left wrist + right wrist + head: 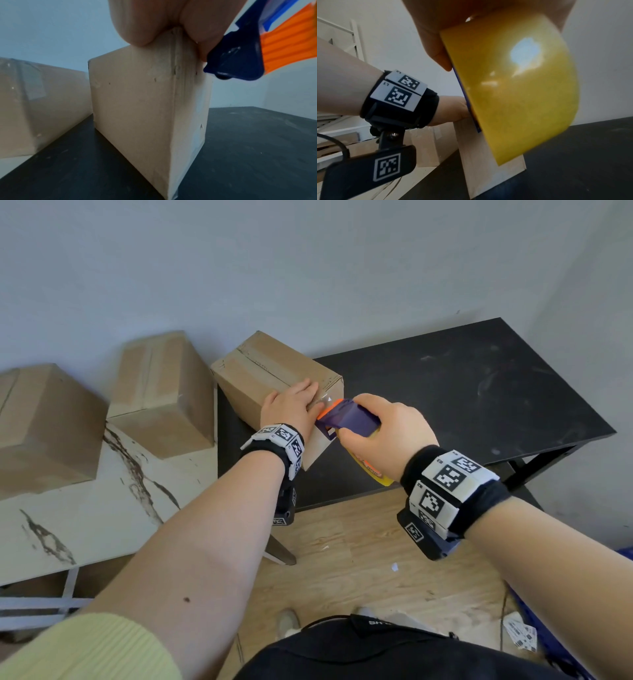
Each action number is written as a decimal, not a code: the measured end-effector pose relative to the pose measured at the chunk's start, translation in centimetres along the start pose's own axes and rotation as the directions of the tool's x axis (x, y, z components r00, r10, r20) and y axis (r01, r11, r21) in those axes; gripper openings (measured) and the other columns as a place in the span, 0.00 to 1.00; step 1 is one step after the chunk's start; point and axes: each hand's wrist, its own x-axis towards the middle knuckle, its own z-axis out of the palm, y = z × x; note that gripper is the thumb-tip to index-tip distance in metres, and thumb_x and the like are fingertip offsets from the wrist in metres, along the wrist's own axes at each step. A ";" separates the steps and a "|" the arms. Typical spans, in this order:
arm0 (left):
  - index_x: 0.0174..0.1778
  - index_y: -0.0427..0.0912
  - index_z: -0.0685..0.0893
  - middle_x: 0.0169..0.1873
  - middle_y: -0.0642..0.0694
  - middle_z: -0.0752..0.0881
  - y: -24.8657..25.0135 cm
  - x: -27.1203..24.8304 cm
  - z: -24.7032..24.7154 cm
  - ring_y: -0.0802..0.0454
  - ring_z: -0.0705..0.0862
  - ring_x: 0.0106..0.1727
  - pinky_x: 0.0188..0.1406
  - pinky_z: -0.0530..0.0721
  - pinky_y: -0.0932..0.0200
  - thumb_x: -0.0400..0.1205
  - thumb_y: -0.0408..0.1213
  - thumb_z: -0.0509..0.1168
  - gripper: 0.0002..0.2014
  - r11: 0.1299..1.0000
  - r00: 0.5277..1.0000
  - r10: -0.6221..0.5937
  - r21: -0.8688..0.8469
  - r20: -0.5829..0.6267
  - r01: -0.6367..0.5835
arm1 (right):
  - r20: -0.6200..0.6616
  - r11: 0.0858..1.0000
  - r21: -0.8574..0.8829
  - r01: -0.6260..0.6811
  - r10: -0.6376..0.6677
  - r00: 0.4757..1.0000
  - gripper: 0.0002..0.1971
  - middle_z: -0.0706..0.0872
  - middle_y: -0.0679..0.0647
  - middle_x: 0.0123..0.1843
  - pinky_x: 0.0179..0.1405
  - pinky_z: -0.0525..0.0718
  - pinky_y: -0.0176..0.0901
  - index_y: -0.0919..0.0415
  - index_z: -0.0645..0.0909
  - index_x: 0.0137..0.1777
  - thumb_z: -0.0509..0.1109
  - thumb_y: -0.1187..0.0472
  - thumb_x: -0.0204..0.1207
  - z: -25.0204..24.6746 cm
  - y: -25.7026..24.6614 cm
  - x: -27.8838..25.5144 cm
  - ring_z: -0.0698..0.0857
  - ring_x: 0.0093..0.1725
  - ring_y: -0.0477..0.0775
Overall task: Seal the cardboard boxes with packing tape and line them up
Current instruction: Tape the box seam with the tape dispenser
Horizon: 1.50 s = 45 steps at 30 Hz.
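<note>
On the near-left corner of a black table (479, 392), a cardboard box (260, 371) is getting its top seam taped: the person's left hand (291, 405) is lying flat with fingers straight across the near end of the lid, apparently pinning the flaps and the tape's end so the strip can be cut off cleanly. The right hand (387, 429) is wrapping its fingers tightly around a blue-and-orange tape dispenser (346, 416) carrying a yellowish roll of packing tape (518, 83), its orange front edge touching the box's near top edge just beside the left thumb. To the left, on a white marbled table (102, 508), two more boxes (164, 392) (44, 422) are standing side by side, tape showing on their tops, seemingly already sealed and lined up. That is making three boxes, one dispenser, two tables.
</note>
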 end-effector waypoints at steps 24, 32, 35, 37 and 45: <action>0.79 0.54 0.66 0.79 0.56 0.65 1.2 -0.8 -0.1 0.58 0.63 0.79 0.79 0.45 0.47 0.87 0.44 0.53 0.22 0.993 0.997 0.013 0.116 -0.076 -0.004 | 0.080 0.988 -0.072 -0.136 0.141 0.987 0.23 0.82 0.50 0.51 0.40 0.77 0.40 0.44 0.74 0.67 0.70 0.44 0.71 2.3 2.4 0.9 0.79 0.45 0.51; 0.79 0.60 0.65 0.81 0.53 0.61 -2.7 -0.2 -2.4 0.44 0.55 0.81 0.80 0.49 0.40 0.86 0.40 0.58 0.24 0.971 0.982 0.142 0.175 0.126 -0.163 | -0.009 0.970 -0.173 -0.170 0.171 0.985 0.30 0.83 0.52 0.60 0.61 0.73 0.47 0.43 0.70 0.73 0.70 0.41 0.70 0.8 1.7 0.5 0.82 0.55 0.55; 0.78 0.60 0.66 0.77 0.46 0.67 -4.0 -0.4 -2.9 0.41 0.63 0.76 0.78 0.57 0.44 0.83 0.33 0.59 0.27 0.982 0.991 0.074 0.164 0.107 -0.091 | -0.069 0.969 -0.164 -0.186 0.177 0.982 0.29 0.83 0.51 0.61 0.64 0.67 0.46 0.43 0.71 0.72 0.72 0.43 0.69 -0.2 0.8 0.4 0.82 0.55 0.55; 0.78 0.55 0.66 0.73 0.47 0.71 -4.1 -0.5 -3.1 0.42 0.67 0.74 0.76 0.61 0.43 0.81 0.30 0.59 0.29 0.981 0.986 0.102 0.152 0.133 -0.122 | -0.104 0.982 -0.078 -0.171 0.162 0.981 0.27 0.84 0.49 0.59 0.67 0.69 0.47 0.44 0.74 0.69 0.74 0.45 0.69 -0.8 0.2 0.3 0.82 0.57 0.54; 0.75 0.43 0.73 0.68 0.43 0.80 -3.7 -1.2 -6.7 0.47 0.79 0.68 0.71 0.73 0.54 0.87 0.36 0.53 0.19 0.886 0.997 -0.071 -0.458 0.020 0.072 | -0.281 0.922 0.388 0.015 0.103 0.954 0.10 0.85 0.41 0.47 0.54 0.84 0.47 0.46 0.83 0.53 0.74 0.55 0.73 -2.3 -2.7 0.6 0.84 0.50 0.46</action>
